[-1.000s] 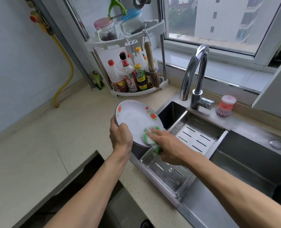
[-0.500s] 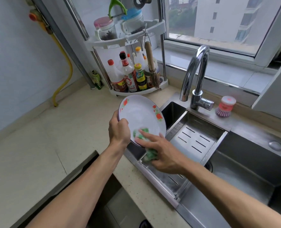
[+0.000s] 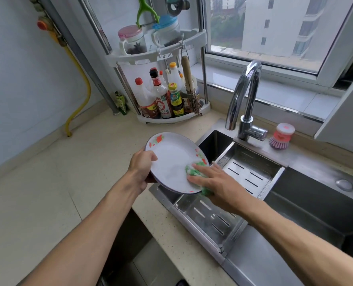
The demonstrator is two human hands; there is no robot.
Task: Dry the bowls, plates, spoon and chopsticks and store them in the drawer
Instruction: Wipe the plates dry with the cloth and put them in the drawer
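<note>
Small kitchen corner, daylight coming in through the window

Beige speckled countertop (image 3: pixel 53 182) runs along a pale blue-grey wall (image 3: pixel 12 83), with a yellow hose (image 3: pixel 84 87) and a grey pipe (image 3: pixel 82 58) going down the corner. A white corner rack (image 3: pixel 157 56) holds sauce bottles and jars. Steel sink (image 3: pixel 307 205) with a drain tray (image 3: pixel 243 182) sits under a curved chrome tap (image 3: pixel 245 93); a pink dish brush (image 3: pixel 281 135) stands just beside it. Outside the window (image 3: pixel 274 25) is a white apartment block.
</note>
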